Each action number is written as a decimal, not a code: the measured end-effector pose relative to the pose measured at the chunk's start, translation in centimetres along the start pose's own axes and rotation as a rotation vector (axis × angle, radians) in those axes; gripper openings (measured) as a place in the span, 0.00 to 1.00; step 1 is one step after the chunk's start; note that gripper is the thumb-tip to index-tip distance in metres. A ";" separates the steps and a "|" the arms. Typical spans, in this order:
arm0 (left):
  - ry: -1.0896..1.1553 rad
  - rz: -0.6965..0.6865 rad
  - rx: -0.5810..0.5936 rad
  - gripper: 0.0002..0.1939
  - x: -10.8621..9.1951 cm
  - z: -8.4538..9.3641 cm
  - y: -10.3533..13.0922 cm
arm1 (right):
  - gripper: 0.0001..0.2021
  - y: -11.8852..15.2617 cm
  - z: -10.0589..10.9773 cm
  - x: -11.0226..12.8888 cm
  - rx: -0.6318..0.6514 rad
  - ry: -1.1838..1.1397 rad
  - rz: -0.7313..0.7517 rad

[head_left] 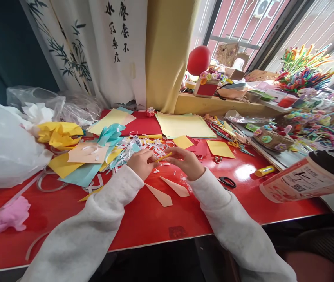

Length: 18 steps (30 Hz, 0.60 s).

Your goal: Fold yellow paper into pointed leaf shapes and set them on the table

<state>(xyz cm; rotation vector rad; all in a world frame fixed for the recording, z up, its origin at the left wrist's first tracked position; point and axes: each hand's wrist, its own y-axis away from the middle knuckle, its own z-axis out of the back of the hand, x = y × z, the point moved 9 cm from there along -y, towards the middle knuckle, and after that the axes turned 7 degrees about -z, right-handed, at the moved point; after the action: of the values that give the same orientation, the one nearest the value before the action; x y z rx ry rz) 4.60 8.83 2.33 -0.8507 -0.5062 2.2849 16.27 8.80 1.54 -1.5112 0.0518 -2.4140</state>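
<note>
Between my two hands, just above the red table, is a small strip of folded yellow paper [163,157]. The fingers of my left hand [142,163] are closed on its left end. My right hand [186,159] pinches the other end between thumb and fingers. Below the hands lie two peach paper pieces, pointed at one end: one kite-shaped piece [160,195] and another [176,187] beside it. Black-handled scissors [227,182] rest by my right sleeve, their blades hidden. White paper shreds [125,150] are heaped behind my left hand.
Yellow sheets [184,124] lie at the back, with a square yellow sheet [220,149] nearer. A paper cup [304,178] with a black lid leans into view at right, near a glue stick [264,171]. Plastic bags [5,149] and pink crumpled paper [9,214] are at left.
</note>
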 end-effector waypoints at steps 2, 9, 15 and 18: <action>0.015 -0.029 0.019 0.10 -0.3 -0.2 -0.1 | 0.13 0.1 -0.6 0.0 0.056 -0.148 -0.040; 0.001 -0.067 0.043 0.11 -1.4 -0.3 0.0 | 0.11 0.5 0.1 1.1 -0.050 -0.152 -0.012; 0.273 0.163 -0.053 0.15 -0.1 0.8 0.1 | 0.27 0.5 -1.5 0.8 0.083 -0.375 -0.026; 0.615 0.339 -0.063 0.13 1.0 0.1 0.4 | 0.23 0.7 -3.2 0.4 0.217 -0.325 -0.074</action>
<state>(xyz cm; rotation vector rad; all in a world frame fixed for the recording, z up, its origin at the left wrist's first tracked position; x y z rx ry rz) 3.76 9.19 1.70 -1.6935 -0.1600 2.1357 13.40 7.63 0.29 -1.8012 -0.3282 -2.1135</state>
